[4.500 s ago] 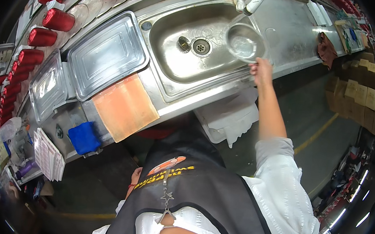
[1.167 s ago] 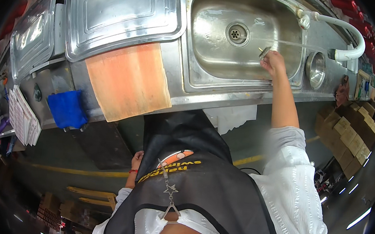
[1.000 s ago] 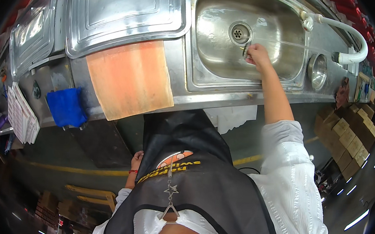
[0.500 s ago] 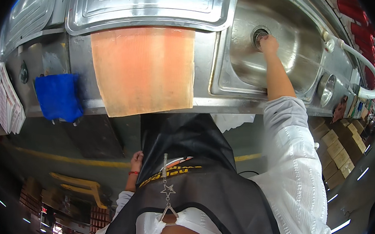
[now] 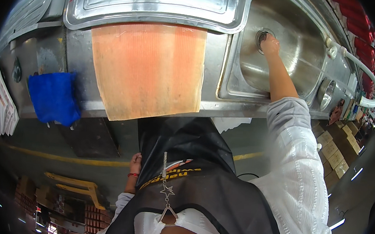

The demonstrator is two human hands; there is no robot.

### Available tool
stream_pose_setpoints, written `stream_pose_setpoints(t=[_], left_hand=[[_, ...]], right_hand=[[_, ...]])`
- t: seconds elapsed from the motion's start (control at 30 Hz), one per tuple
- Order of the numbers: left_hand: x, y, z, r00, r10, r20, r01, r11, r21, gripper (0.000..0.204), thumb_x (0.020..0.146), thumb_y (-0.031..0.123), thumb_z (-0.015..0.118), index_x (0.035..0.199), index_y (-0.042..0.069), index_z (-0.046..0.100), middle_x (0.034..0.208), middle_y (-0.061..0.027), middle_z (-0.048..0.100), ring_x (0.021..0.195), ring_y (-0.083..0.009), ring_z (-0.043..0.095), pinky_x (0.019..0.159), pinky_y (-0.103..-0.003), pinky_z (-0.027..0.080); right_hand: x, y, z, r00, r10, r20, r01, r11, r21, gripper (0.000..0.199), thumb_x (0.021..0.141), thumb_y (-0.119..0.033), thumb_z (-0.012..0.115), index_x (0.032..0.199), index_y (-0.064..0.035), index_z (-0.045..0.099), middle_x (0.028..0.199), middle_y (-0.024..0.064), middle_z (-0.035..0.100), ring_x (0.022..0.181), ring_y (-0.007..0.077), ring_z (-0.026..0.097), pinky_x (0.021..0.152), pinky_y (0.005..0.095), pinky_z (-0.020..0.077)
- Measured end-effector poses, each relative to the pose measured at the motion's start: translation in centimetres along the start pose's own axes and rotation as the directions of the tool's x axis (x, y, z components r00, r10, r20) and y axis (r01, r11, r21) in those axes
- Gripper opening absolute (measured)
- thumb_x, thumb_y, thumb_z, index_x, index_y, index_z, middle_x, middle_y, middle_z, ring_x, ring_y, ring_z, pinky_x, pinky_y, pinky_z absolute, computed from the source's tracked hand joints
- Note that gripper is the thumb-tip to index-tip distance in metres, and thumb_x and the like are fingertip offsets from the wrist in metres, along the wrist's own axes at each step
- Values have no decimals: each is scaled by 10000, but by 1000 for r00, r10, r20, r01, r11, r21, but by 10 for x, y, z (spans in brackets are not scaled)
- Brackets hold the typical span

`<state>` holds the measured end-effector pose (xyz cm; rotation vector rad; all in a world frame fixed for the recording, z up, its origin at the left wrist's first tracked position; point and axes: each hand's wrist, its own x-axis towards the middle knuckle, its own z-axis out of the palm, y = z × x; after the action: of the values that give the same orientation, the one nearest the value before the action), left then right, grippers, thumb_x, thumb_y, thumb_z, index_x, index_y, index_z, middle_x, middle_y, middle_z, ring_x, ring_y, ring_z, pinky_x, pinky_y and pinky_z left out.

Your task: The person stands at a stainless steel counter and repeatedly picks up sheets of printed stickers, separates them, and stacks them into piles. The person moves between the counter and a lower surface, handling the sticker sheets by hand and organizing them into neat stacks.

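Note:
In the steel sink (image 5: 226, 78) at the upper right, my right hand (image 5: 271, 45) reaches down to the round drain (image 5: 258, 46). Its fingers are bent together over the metal strainer (image 5: 263, 38) in the drain, and the fingertips are partly hidden in the opening. Low on the left, my left hand (image 5: 136, 162) hangs beside the black apron (image 5: 181, 136), its fingers loosely curled with nothing visible in them. A red band circles that wrist.
A ribbed orange mat (image 5: 149, 73) hangs over the steel counter's front edge, below a large metal tray (image 5: 156, 18). Farther left are a blue cloth (image 5: 55, 96) and stacked papers (image 5: 2, 103). A white hose (image 5: 366, 65) and a metal bowl (image 5: 326, 93) are right of the sink.
The counter and sink have shifted slightly in view. My right hand stays at the drain, with its fingers now covering more of the strainer. My left hand is nearly unmoved.

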<state>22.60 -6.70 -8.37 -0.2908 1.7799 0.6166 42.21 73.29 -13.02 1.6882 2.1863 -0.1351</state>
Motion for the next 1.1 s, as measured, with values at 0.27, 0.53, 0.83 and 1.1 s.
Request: stream_pose_setpoints(t=[0.27, 0.53, 0.83, 1.1], left_hand=[[0, -2, -2, 999, 25, -45, -25, 1000, 11, 273, 926, 201, 569, 1094, -9, 612, 1050, -71, 655, 971, -139, 581, 896, -273, 438], [-6, 12, 5, 999, -4, -54, 5, 1000, 21, 297, 929, 219, 577, 1120, -6, 610, 1070, -80, 657, 994, -139, 584, 912, -274, 431], [-3, 3, 7, 999, -24, -39, 20, 995, -94, 281, 928, 199, 574, 1126, 4, 616, 1041, -59, 655, 977, -131, 577, 903, -270, 431], [-1, 12, 10, 998, -39, -44, 38, 999, -20, 274, 933, 196, 559, 1121, 4, 615, 1070, -77, 642, 1009, -155, 568, 915, -283, 425]], right_hand=[[7, 9, -13, 946, 201, 254, -294, 860, 418, 164, 789, -86, 564, 919, -8, 627, 822, 144, 666, 698, 217, 687, 547, 312, 556], [7, 13, -8, 906, 299, 298, -419, 723, 549, 112, 770, -72, 599, 857, -11, 633, 774, 122, 651, 683, 184, 669, 522, 301, 550], [16, 21, 12, 979, 195, 58, -200, 972, 119, 129, 746, -86, 593, 846, -13, 631, 818, 142, 660, 692, 241, 670, 581, 335, 560], [18, 9, 11, 995, 94, 37, -88, 986, -144, 253, 747, -148, 552, 952, -30, 641, 967, 196, 664, 932, 366, 634, 838, 426, 493]])
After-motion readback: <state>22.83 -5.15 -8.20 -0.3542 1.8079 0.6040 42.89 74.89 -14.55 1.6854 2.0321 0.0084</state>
